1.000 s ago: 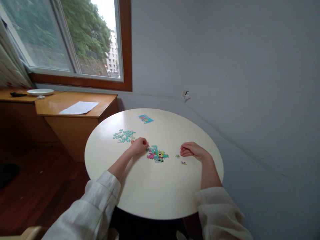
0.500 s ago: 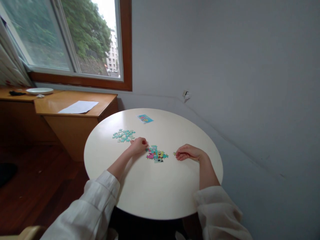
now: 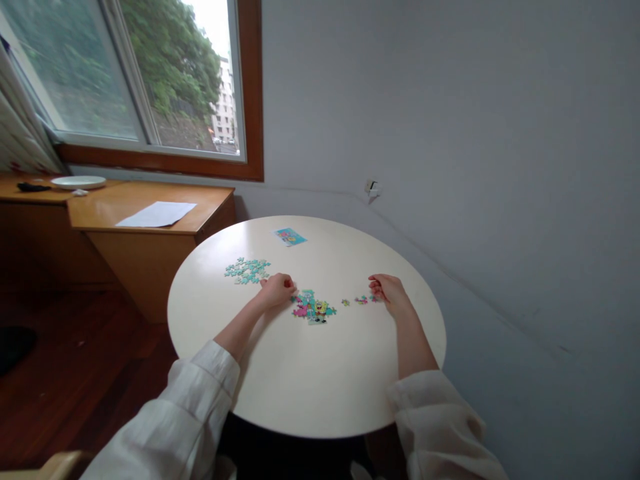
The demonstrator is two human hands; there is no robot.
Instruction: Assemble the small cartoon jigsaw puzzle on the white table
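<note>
A partly joined jigsaw puzzle with cartoon figures lies on the round white table. My left hand rests at its upper left edge, fingers curled together; what they hold, if anything, is hidden. To the right of the puzzle, a small yellow-green puzzle piece and some pink-and-teal puzzle pieces lie in a row. My right hand is over the right end of that row, fingers loosely bent and apart, partly covering a piece there. Several loose teal puzzle pieces are spread beyond my left hand.
A small blue picture card lies near the table's far edge. On the wooden desk at the left are a white paper sheet and a white plate. The wall runs close along the table's right side.
My right hand has moved right and slightly away from me, leaving the yellow-green piece and uncovering the pink-and-teal ones. Its fingers have parted. My left hand stays in place.
</note>
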